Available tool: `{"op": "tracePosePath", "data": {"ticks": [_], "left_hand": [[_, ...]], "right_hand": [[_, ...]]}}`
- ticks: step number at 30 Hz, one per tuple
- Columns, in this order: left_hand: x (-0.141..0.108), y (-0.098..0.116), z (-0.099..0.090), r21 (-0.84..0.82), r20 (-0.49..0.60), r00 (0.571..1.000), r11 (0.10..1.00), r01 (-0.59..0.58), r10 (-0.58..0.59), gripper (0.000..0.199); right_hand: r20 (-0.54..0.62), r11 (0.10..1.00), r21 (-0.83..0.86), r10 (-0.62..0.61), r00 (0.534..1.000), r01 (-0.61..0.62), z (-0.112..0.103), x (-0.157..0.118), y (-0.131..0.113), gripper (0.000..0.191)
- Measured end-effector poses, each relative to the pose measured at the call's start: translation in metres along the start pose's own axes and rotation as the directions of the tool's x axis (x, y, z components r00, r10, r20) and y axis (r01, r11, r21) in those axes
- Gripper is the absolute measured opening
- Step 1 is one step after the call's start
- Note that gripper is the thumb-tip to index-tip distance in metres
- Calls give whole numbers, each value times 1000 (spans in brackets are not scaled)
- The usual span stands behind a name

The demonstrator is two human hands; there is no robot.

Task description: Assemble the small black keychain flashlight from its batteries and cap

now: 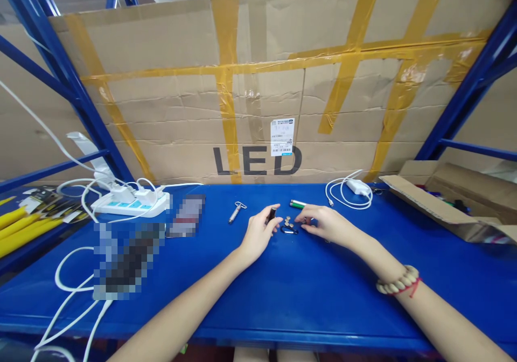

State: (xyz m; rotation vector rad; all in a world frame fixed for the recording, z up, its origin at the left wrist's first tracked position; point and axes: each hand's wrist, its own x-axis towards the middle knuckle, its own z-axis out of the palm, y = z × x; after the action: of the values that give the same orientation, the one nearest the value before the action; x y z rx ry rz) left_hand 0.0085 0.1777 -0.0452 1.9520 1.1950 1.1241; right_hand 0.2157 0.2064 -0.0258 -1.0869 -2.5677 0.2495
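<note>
My left hand (258, 232) is closed around a small dark cylinder (272, 214), held near the middle of the blue table (258, 297). To its right, several small round button-like pieces (288, 222) lie on the table, just above a black carabiner (289, 231). My right hand (323, 223) is beside these pieces with thumb and forefinger brought close together; whether anything small is between them cannot be made out. A green and silver tube (298, 204) lies just behind my right hand. Left of my left hand lies a silver tool with a loop handle (236, 212).
A white power strip (131, 204) with cables and two blurred flat objects occupy the left side. At the back right are a white adapter (357, 187) with a coiled cable and an open cardboard box (444, 211). A large cardboard sheet (181, 119) stands behind.
</note>
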Motion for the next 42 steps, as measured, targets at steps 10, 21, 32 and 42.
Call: {"op": "tracePosePath", "data": {"ticks": [10, 21, 32, 42], "left_hand": [[-7, 9, -7, 312, 316, 921, 892, -326, 226, 26], [-8, 4, 0, 563, 494, 831, 633, -531, 258, 25], [-10, 9, -2, 567, 442, 849, 644, -514, 288, 25], [-9, 7, -4, 546, 422, 862, 680, -490, 282, 22]], "right_hand": [[-10, 999, 17, -34, 999, 34, 7, 0, 6, 15], [-15, 987, 116, -113, 994, 113, 13, 3, 2, 14], [-18, 998, 45, -39, 999, 40, 7, 0, -4, 11], [32, 999, 35, 31, 999, -32, 4, 1, -3, 13]]}}
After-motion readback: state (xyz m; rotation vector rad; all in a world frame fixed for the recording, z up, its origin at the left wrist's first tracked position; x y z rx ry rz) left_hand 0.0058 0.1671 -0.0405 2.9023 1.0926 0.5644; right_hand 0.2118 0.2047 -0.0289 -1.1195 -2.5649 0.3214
